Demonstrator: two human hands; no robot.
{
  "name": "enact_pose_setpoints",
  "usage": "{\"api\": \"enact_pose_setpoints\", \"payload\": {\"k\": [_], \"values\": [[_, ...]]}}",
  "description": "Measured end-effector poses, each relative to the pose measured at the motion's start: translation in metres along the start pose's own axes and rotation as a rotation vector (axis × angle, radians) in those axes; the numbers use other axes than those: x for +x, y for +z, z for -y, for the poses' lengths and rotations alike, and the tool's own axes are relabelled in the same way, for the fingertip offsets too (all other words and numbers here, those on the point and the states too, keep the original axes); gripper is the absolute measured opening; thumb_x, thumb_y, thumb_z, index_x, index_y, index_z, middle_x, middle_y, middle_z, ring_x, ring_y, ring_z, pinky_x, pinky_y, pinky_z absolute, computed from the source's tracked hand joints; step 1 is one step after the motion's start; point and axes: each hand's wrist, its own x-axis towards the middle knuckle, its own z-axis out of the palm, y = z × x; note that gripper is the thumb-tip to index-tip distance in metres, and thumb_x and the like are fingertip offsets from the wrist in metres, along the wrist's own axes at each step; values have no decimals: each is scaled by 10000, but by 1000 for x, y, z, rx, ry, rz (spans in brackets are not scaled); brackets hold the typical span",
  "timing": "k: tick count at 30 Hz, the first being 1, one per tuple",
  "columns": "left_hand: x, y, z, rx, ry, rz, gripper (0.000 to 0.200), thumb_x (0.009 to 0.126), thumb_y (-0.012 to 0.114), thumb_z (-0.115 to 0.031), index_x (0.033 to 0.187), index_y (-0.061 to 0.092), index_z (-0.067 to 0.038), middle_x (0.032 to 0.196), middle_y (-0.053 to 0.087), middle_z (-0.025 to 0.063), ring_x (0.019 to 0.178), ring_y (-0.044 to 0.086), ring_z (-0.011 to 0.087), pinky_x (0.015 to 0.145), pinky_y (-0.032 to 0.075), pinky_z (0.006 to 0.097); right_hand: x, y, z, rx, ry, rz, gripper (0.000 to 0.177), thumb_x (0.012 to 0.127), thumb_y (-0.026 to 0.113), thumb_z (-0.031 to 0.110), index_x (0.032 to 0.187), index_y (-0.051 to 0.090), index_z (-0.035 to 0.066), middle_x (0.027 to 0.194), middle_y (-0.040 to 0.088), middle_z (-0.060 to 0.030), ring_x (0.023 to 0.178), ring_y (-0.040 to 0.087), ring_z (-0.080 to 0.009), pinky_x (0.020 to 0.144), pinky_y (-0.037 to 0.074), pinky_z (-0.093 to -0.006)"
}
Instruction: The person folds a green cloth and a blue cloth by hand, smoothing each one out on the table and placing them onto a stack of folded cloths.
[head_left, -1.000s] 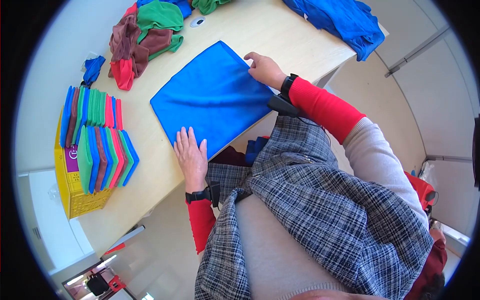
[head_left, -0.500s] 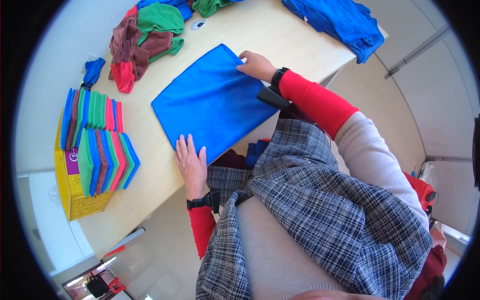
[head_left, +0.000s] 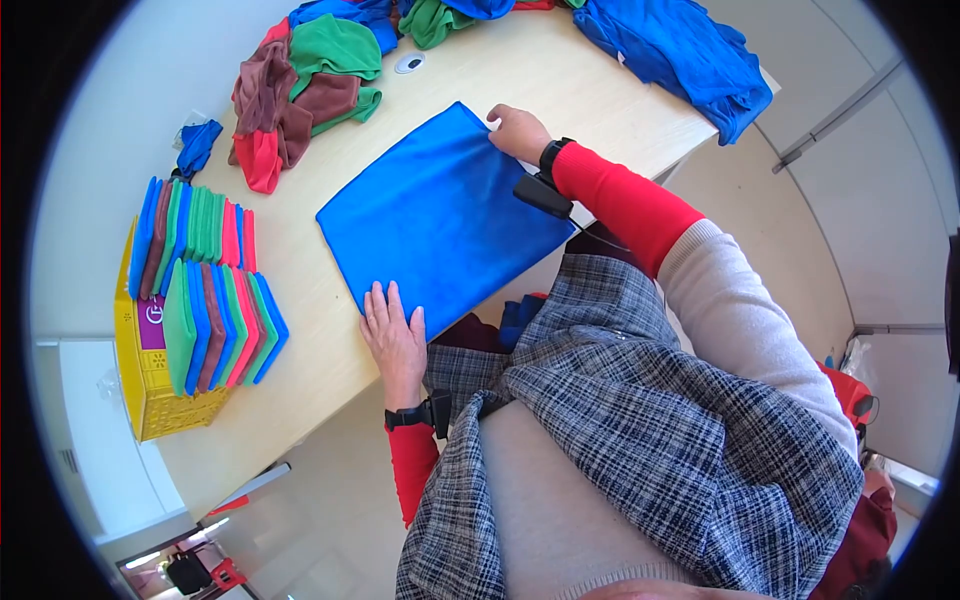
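Observation:
A blue cloth (head_left: 430,215) lies spread nearly flat on the table, with soft creases toward its right side. My left hand (head_left: 395,340) rests on its near left corner, fingers stretched out and pressed down flat. At the far right edge of the cloth is my right hand (head_left: 520,135), its fingers curled closed at the border; the fingertips are partly hidden. Each wrist carries a black strap with a small device, and the right device (head_left: 542,194) overlaps the cloth's right side.
A yellow basket (head_left: 180,412) at the left holds two rows of folded cloths in several colours. Crumpled brown, green and red cloths (head_left: 300,95) lie at the far left. A blue heap (head_left: 680,60) sits at the far right, near the table edge. A round white-and-black disc (head_left: 409,63) lies between.
The view has shifted slightly, so table things appear a little lower and to the right. My right hand has curled more at the cloth's edge. My left hand stays on its corner.

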Motion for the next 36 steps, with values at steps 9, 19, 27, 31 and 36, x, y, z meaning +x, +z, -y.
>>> {"api": "enact_pose_setpoints", "payload": {"k": [9,19,27,31,36], "values": [[-1,0,-2,-1,-11,2,572,1022,549,-319,1497,420,-29,1576,360,224,1483,285,386,1205,213,530,16,3,2,93,59,29,450,871,676,227,1281,621,51,1060,729,-185,977,700,-330,903,541,-388],[-1,2,0,-4,-9,-50,552,1018,555,-318,1486,443,-48,1565,386,204,1470,311,389,1187,227,557,54,18,14,85,1,-30,390,852,603,141,1227,642,40,1095,707,-221,1033,674,-374,931,527,-417],[-8,4,2,-9,0,-45,540,1021,553,-321,1482,453,-58,1558,399,194,1466,316,386,1185,221,564,27,8,15,-160,-260,-204,312,848,615,158,1123,638,12,1110,665,-229,1032,636,-427,923,512,-498],[5,-7,-12,-4,13,-11,542,1022,549,-324,1487,449,-65,1565,393,182,1473,307,377,1196,197,561,-80,5,61,-217,-625,-38,518,887,652,310,1284,553,-8,1290,585,-218,1217,533,-406,1034,441,-509],[22,-2,-28,-34,61,22,578,1026,518,-378,1513,425,-82,1592,361,178,1490,279,376,1204,170,578,-164,46,73,-326,-654,9,695,958,582,464,1469,457,10,1552,412,-208,1467,332,-391,1176,292,-532]]}}
